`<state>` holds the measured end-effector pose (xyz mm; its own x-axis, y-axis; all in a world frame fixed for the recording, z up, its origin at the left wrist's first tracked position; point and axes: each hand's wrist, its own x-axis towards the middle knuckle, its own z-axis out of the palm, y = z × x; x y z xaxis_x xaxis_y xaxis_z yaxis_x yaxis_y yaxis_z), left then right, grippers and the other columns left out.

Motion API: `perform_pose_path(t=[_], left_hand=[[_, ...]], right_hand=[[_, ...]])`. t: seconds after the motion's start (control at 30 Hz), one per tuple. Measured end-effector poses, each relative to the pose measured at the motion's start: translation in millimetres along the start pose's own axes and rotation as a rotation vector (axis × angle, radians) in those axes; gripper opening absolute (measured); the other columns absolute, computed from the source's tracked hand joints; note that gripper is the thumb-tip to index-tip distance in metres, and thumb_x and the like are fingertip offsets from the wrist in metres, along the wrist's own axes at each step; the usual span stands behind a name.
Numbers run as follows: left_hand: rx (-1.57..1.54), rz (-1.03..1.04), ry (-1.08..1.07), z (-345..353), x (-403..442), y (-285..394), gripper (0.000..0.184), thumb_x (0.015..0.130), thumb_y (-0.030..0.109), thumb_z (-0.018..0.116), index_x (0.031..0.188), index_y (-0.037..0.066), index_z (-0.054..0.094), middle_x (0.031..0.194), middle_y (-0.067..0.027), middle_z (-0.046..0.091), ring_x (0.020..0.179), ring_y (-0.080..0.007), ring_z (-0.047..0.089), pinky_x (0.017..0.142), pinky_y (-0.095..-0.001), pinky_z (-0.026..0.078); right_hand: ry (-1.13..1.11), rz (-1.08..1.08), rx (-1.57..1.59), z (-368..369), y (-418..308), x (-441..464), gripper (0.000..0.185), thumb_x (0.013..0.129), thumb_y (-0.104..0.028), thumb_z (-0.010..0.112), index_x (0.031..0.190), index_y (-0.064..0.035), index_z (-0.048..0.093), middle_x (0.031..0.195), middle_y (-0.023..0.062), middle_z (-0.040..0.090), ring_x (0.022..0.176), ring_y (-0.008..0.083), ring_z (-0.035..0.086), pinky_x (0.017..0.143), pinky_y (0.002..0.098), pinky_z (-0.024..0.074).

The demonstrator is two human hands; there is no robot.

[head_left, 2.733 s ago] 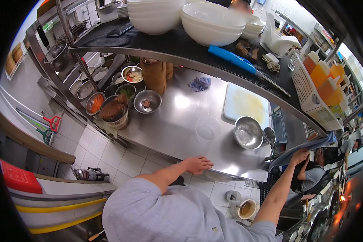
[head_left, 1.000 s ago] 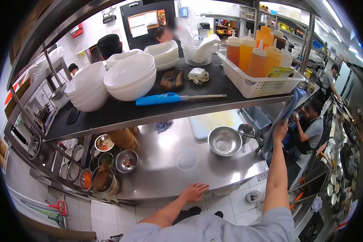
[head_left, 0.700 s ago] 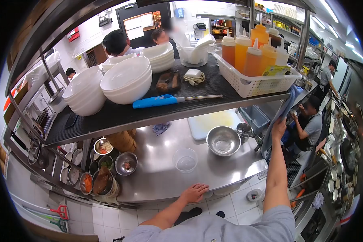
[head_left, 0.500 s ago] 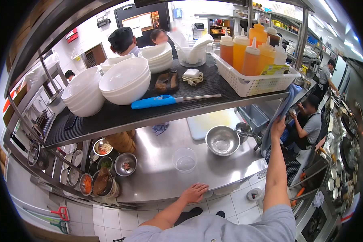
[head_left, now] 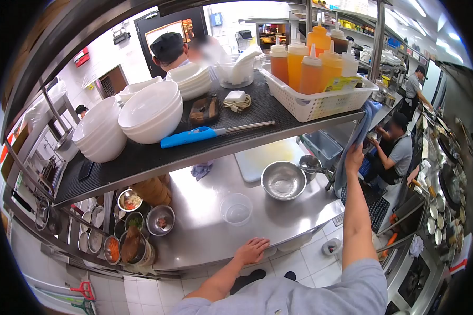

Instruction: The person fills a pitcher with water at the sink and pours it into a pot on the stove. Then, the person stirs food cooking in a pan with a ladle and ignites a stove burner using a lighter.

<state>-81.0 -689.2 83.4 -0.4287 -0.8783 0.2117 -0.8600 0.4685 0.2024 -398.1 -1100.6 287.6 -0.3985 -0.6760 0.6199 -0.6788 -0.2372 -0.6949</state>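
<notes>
My left hand (head_left: pixel 251 251) rests flat on the front edge of the steel counter (head_left: pixel 194 226), fingers spread and holding nothing. At the counter's right end, my right hand (head_left: pixel 354 159) is raised against a blue-grey cloth (head_left: pixel 345 173) that hangs from the shelf; its fingers are partly hidden, so their grip is unclear. A round clear plastic container (head_left: pixel 236 209) stands beyond my left hand. Between the hands and farther back are a steel bowl (head_left: pixel 284 180) and a white cutting board (head_left: pixel 265 157).
Above the counter, a shelf (head_left: pixel 142 178) bears white bowls (head_left: pixel 151 113), a blue lighter (head_left: pixel 189 137) and a basket (head_left: pixel 326 107) of sauce bottles. Food bowls (head_left: pixel 161 220) stand at the left. One person (head_left: pixel 397 152) crouches at the right; others stand farther off.
The view has tilted up from the counter to the shelf and shifted slightly right. My left hand stays at the counter edge and my right hand at the cloth.
</notes>
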Motion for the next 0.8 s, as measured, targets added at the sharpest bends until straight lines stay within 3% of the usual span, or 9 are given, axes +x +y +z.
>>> perform_pose_path(t=[0.1, 0.33, 0.63, 0.8], left_hand=[[-0.011, -0.002, -0.006, 1.2, 0.0, -1.3, 0.048, 0.085, 0.022, 0.056, 0.131, 0.011, 0.047, 0.14, -0.0028, 0.045, 0.127, -0.0216, 0.045, 0.109, -0.0405, 0.034], [-0.003, -0.008, -0.021, -3.8, 1.0, 2.0, 0.048, 0.087, 0.023, 0.054, 0.132, 0.011, 0.046, 0.142, -0.0037, 0.044, 0.129, -0.0218, 0.044, 0.11, -0.0405, 0.034], [0.015, -0.013, -0.029, -3.1, 0.3, 1.4, 0.047, 0.087, 0.024, 0.054, 0.132, 0.01, 0.047, 0.142, -0.0033, 0.044, 0.129, -0.0208, 0.043, 0.11, -0.0397, 0.033], [0.0, -0.003, -0.026, -2.3, 1.3, 0.6, 0.047, 0.087, 0.024, 0.054, 0.131, 0.01, 0.047, 0.141, -0.0036, 0.044, 0.129, -0.021, 0.043, 0.11, -0.04, 0.033]], right_hand=[[0.05, -0.02, -0.036, 0.7, -0.9, -0.4, 0.031, 0.096, -0.025, 0.048, 0.116, -0.0024, 0.052, 0.079, 0.0307, 0.062, 0.079, 0.0485, 0.061, 0.063, 0.0569, 0.0452], [0.05, -0.01, -0.028, -3.5, -8.6, -1.7, 0.031, 0.095, -0.026, 0.047, 0.116, -0.0032, 0.052, 0.079, 0.0316, 0.062, 0.079, 0.0492, 0.061, 0.063, 0.0579, 0.0451], [0.024, 0.018, -0.04, -4.4, -11.6, -2.1, 0.031, 0.095, -0.025, 0.048, 0.117, -0.0037, 0.05, 0.081, 0.0317, 0.063, 0.079, 0.049, 0.061, 0.065, 0.0576, 0.0466], [-0.008, 0.055, -0.064, -7.3, -13.2, -2.0, 0.041, 0.094, -0.026, 0.049, 0.127, -0.0022, 0.048, 0.084, 0.032, 0.063, 0.083, 0.0493, 0.061, 0.069, 0.0572, 0.0471]])
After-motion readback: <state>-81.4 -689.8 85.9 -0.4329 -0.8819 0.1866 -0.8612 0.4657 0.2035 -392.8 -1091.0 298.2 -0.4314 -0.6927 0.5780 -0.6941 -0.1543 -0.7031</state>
